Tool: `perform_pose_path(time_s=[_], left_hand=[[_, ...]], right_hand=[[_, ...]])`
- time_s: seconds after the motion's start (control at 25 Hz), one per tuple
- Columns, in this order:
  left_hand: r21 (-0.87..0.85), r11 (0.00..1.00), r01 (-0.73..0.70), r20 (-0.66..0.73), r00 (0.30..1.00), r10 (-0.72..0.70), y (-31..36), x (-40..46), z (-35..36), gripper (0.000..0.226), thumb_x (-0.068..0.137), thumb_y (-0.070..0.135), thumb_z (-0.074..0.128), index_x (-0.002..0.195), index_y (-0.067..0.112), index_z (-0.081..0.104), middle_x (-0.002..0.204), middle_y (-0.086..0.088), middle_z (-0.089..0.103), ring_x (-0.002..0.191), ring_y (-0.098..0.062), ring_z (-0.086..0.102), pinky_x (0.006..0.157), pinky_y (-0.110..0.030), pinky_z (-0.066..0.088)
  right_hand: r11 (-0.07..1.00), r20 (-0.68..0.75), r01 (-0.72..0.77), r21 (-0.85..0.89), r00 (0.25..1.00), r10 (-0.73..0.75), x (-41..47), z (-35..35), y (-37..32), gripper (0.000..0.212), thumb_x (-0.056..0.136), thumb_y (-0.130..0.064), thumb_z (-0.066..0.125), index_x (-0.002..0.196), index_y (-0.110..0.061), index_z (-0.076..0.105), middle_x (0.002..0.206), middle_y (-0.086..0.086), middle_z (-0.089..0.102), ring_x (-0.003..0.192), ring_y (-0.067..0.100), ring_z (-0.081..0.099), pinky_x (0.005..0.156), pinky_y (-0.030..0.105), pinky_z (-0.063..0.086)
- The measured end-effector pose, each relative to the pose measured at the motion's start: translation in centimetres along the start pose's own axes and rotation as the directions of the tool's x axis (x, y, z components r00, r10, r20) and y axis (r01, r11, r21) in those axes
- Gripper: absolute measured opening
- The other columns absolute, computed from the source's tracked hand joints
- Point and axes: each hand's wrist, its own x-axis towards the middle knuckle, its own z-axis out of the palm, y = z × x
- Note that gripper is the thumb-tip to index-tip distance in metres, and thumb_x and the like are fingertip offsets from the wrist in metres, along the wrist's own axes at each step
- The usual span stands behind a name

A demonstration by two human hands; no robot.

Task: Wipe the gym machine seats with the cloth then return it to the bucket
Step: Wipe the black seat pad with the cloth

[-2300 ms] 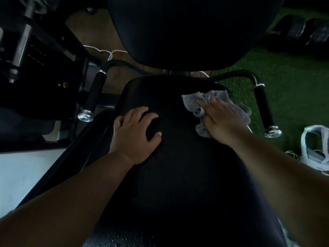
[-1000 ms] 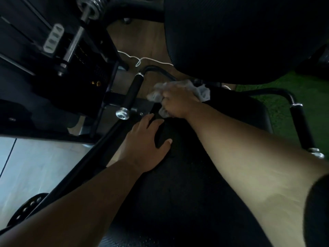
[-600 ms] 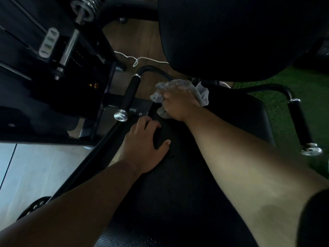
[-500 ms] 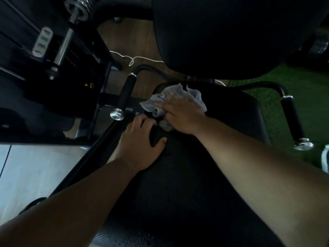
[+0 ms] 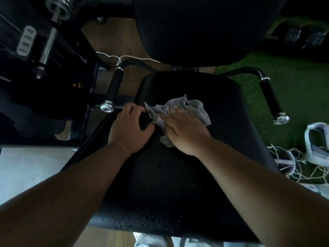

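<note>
Right hand (image 5: pixel 185 132), fingers flat, has swept the cloth (image 5: pixel 179 109) back beside the braced, spread left hand (image 5: pixel 130 129); seat (image 5: pixel 222 107) wiping continues.

Left hand (image 5: pixel 128 130) rests flat with thumb spread; right hand (image 5: pixel 185 133) presses down, fingers extended.
</note>
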Motion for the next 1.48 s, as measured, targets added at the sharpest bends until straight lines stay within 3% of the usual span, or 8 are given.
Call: perform_pose_path(time_s=[0.24, 0.48, 0.6, 0.68, 0.76, 1.04, 1.28, 1.48], left_hand=[[-0.244, 0.968, -0.065, -0.194, 0.981, 0.017, -0.3, -0.2, -0.4, 0.034, 0.085, 0.038, 0.066, 0.115, 0.023, 0.06, 0.12, 0.008, 0.054, 0.109, -0.011, 0.055, 0.095, -0.033, 0.047], [-0.494, 0.867, -0.065, -0.248, 0.966, -0.069, 2.8, -1.6, -3.4, 0.021, 0.093, 0.019, 0.058, 0.112, 0.022, 0.065, 0.113, 0.003, 0.062, 0.101, -0.008, 0.059, 0.089, -0.022, 0.048], [-0.311, 0.943, -0.118, -0.118, 0.989, 0.085, 5.9, -2.9, -2.9, 0.025, 0.097, 0.026, 0.056, 0.119, 0.02, 0.064, 0.12, 0.003, 0.061, 0.107, -0.008, 0.056, 0.089, -0.022, 0.041], [0.073, 0.987, -0.144, 0.155, 0.979, 0.131, 7.8, -3.4, -0.2, 0.048, 0.097, 0.051, 0.043, 0.134, 0.022, 0.05, 0.144, -0.005, 0.047, 0.134, -0.022, 0.042, 0.104, -0.033, 0.034], [0.346, 0.932, -0.104, 0.321, 0.947, -0.014, 9.2, -3.5, 2.3, 0.074, 0.095, 0.066, 0.024, 0.156, 0.023, 0.016, 0.166, -0.011, 0.007, 0.152, -0.035, 0.002, 0.12, -0.053, 0.008], [0.347, 0.935, 0.078, 0.351, 0.913, -0.206, 10.9, 3.1, 3.7, 0.066, 0.098, 0.064, 0.008, 0.157, 0.037, -0.004, 0.167, -0.002, -0.014, 0.152, -0.034, -0.013, 0.116, -0.065, -0.004], [0.345, 0.877, -0.335, 0.476, 0.868, 0.144, 9.3, -5.9, 1.6, 0.065, 0.092, 0.068, 0.007, 0.151, 0.051, -0.014, 0.164, 0.013, -0.021, 0.151, -0.02, -0.021, 0.118, -0.058, -0.01], [0.391, 0.916, -0.093, 0.398, 0.914, -0.077, 8.7, 3.1, 2.9, 0.075, 0.087, 0.08, 0.014, 0.152, 0.05, -0.008, 0.165, 0.012, -0.018, 0.152, -0.022, -0.016, 0.115, -0.067, -0.003]], right_hand=[[0.891, -0.103, -0.454, 0.004, 0.886, 0.452, -3.1, -0.3, 3.5, 0.062, 0.093, -0.041, 0.022, 0.153, -0.03, 0.027, 0.162, 0.007, 0.024, 0.149, 0.028, 0.02, 0.12, 0.046, 0.014], [0.922, -0.05, 0.039, 0.385, 0.999, -0.021, -2.7, -2.6, -4.6, 0.049, 0.103, -0.029, 0.037, 0.151, -0.035, 0.035, 0.165, 0.001, 0.015, 0.151, 0.019, 0.01, 0.119, 0.04, 0.009], [0.898, -0.339, -0.063, 0.434, 0.913, 0.228, -7.1, -3.3, 0.8, 0.041, 0.1, -0.025, 0.048, 0.141, -0.021, 0.053, 0.156, 0.004, 0.038, 0.144, 0.017, 0.031, 0.112, 0.025, 0.023], [0.913, -0.246, -0.338, 0.229, 0.887, 0.39, -8.6, -2.7, 5.2, 0.047, 0.099, -0.033, 0.048, 0.144, -0.022, 0.048, 0.158, 0.005, 0.034, 0.146, 0.023, 0.027, 0.117, 0.035, 0.021], [0.918, -0.115, -0.396, 0.011, 0.912, 0.395, -9.0, -1.4, 7.4, 0.056, 0.099, -0.048, 0.039, 0.151, -0.03, 0.033, 0.164, 0.002, 0.019, 0.151, 0.024, 0.012, 0.122, 0.045, 0.011], [0.932, -0.135, -0.361, -0.031, 0.925, 0.354, -8.8, -0.1, 8.6, 0.066, 0.096, -0.059, 0.026, 0.156, -0.036, 0.012, 0.166, -0.004, 0.001, 0.153, 0.017, -0.005, 0.123, 0.044, -0.002], [0.932, -0.13, -0.362, 0.01, 0.924, 0.36, -8.7, -0.2, 8.8, 0.067, 0.096, -0.057, 0.027, 0.157, -0.033, 0.013, 0.167, -0.004, 0.002, 0.153, 0.016, -0.005, 0.123, 0.044, -0.003], [0.932, -0.146, -0.364, -0.005, 0.922, 0.359, -8.7, 0.0, 8.8, 0.067, 0.096, -0.058, 0.025, 0.157, -0.034, 0.012, 0.167, -0.005, 0.002, 0.153, 0.016, -0.004, 0.123, 0.044, -0.002]])
